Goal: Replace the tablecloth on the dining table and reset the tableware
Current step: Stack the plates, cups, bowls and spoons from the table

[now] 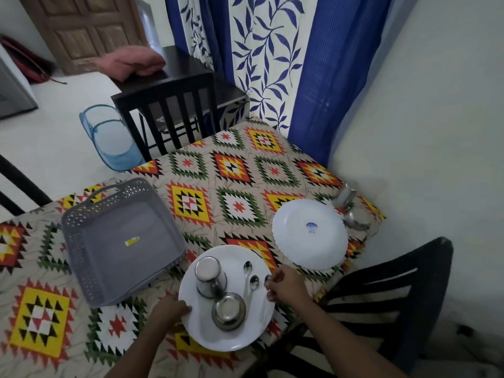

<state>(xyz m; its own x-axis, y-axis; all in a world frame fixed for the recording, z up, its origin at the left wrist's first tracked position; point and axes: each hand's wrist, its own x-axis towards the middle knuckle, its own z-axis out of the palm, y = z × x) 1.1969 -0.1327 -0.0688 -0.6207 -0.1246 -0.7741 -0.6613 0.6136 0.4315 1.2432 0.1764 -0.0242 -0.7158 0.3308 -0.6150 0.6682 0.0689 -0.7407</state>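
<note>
Tablecloth [234, 170], bright diamond pattern, covers the table. Near white plate [199, 331] sits on it w/ steel cup [210, 276], steel bowl [229, 309] & spoons [249, 282]. Left hand [170, 309] grips plate's left rim; right hand [286, 285] pinches a spoon at right rim. 2nd white plate [311, 233] lies far right, by another cup [346, 195] & bowl [357, 218]. Grey basket [120, 241] stands left of near plate.

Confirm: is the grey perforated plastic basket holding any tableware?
No, the grey perforated plastic basket shows only its bare floor with a yellow sticker.
</note>
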